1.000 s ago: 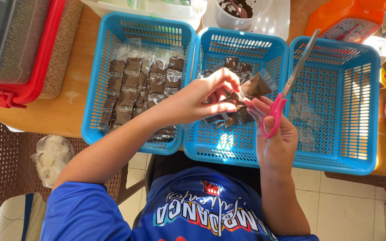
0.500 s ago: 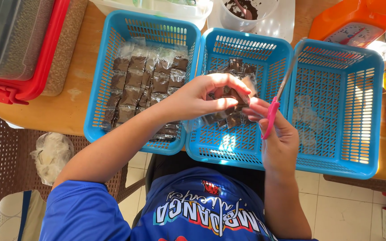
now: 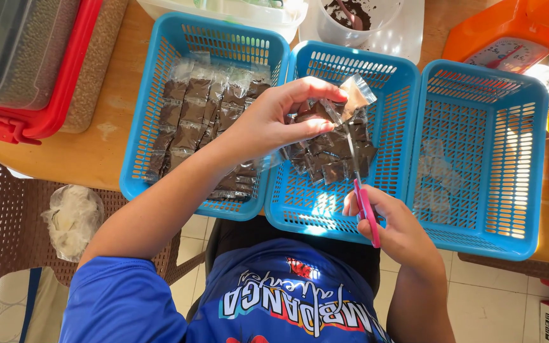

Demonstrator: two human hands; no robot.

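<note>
My left hand (image 3: 268,124) pinches a small clear packet of brown powder (image 3: 344,101) above the middle blue basket (image 3: 351,54). My right hand (image 3: 395,228) grips pink-handled scissors (image 3: 365,203). Their blades point up at the packet's lower edge. Under the packet lies a loose pile of similar packets (image 3: 335,159) in the middle basket. The left blue basket (image 3: 154,95) holds several rows of brown packets (image 3: 192,121). A few clear scraps lie in the right blue basket (image 3: 528,159).
The three baskets stand side by side on a wooden table (image 3: 77,152). A red-lidded container (image 3: 27,63) is at the far left, a white tub of brown powder (image 3: 351,16) behind, an orange scale (image 3: 509,44) at the back right. A plastic bag (image 3: 71,219) lies on a woven chair.
The scissors swung from slanting over the right basket to pointing straight up at the packet. My right hand dropped toward me. My left hand turned the packet's clear top outward.
</note>
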